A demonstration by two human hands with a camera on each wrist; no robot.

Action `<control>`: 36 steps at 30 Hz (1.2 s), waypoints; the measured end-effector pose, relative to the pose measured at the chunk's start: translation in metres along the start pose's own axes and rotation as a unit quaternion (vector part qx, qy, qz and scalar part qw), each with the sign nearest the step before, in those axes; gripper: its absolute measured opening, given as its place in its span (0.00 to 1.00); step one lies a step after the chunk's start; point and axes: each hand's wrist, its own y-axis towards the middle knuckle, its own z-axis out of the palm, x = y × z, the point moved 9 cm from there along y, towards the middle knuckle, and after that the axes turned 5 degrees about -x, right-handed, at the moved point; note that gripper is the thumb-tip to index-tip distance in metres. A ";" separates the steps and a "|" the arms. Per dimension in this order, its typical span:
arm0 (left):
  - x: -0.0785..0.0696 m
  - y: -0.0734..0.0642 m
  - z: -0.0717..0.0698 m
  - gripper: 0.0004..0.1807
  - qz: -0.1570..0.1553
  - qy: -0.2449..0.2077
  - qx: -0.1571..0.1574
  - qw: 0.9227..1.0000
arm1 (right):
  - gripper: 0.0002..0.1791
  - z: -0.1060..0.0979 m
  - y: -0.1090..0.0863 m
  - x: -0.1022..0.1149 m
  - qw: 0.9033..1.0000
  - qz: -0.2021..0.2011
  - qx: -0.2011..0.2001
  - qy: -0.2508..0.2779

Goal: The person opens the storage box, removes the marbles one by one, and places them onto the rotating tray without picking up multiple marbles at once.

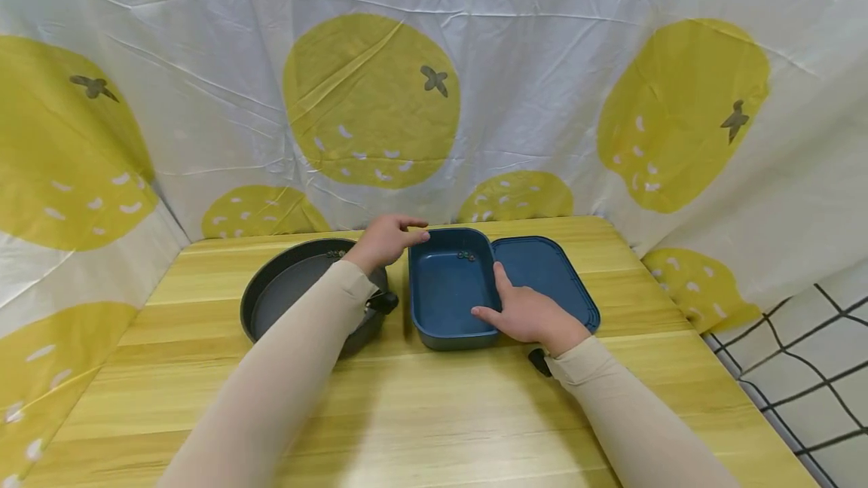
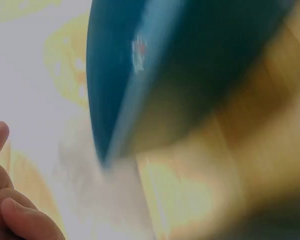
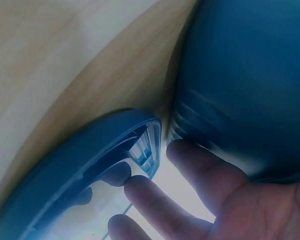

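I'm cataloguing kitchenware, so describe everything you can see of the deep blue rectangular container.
The deep blue rectangular container looks smooth, perhaps plastic, with deep walls and rounded corners. It stands upright, uncovered, on the wooden table, between the round dark pan and flat blue lid. Tiny unidentifiable pieces lie inside toward its far end. The left hand is by its far left corner, the right hand by its right side; contact is unclear.

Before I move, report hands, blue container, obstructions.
Left hand empty, near far-left corner of blue container; right hand empty, at its right side. Container upright, uncovered. Dark pan close left, blue lid close right.
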 end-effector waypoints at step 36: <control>0.002 0.061 0.134 0.15 -0.090 0.049 0.028 0.994 | 0.61 -0.001 0.000 -0.003 1.000 -0.001 -0.018 0.005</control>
